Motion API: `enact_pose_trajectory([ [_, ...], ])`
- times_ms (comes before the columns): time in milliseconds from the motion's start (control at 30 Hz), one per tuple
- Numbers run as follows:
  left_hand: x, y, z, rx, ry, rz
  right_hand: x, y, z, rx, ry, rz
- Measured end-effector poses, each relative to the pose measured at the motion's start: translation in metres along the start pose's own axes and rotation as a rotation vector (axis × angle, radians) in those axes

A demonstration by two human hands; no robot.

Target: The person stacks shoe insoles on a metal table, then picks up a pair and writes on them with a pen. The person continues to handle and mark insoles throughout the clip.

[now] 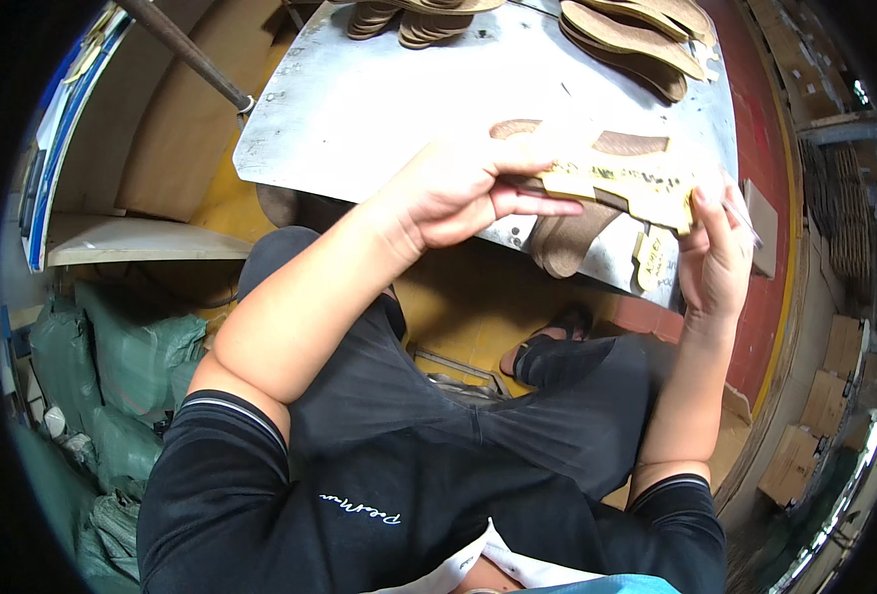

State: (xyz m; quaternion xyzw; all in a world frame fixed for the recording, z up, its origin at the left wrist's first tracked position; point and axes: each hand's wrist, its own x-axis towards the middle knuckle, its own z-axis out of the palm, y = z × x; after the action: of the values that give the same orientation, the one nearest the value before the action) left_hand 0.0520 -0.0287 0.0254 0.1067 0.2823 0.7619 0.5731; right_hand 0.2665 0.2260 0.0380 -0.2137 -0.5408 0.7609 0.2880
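Both of my hands are raised over the near right part of a white metal table. My left hand pinches the left end of a yellow flat strip with dark print and a notched lower edge. At the other end, my right hand grips the strip between thumb and fingers. A thin pale edge shows beside the right fingers; what it belongs to, I cannot tell. Beneath the strip lie brown cork-like insoles, partly covered by it. A small yellow printed tag is near the table's front corner, left of my right hand.
Stacks of brown insoles stand at the table's far edge, with more insoles at the far right. Green sacks fill the floor on my left, below a pale shelf. Cardboard boxes line the right side.
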Motion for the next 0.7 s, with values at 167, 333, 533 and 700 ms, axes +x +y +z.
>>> enact_pose_trajectory([
  [167,0.01,0.004,-0.011,-0.059,0.044,0.007,0.01,0.008,-0.007,0.003,0.16,-0.074],
  [333,0.006,0.002,-0.006,0.057,0.08,0.056,-0.005,-0.015,0.012,-0.348,0.12,-0.529],
  [533,0.002,-0.009,0.0,0.243,-0.012,0.101,-0.047,-0.017,0.067,-0.626,-0.076,-0.595],
  [700,-0.002,-0.019,0.012,0.375,-0.021,0.169,-0.05,-0.007,0.078,-0.801,-0.107,-0.752],
])
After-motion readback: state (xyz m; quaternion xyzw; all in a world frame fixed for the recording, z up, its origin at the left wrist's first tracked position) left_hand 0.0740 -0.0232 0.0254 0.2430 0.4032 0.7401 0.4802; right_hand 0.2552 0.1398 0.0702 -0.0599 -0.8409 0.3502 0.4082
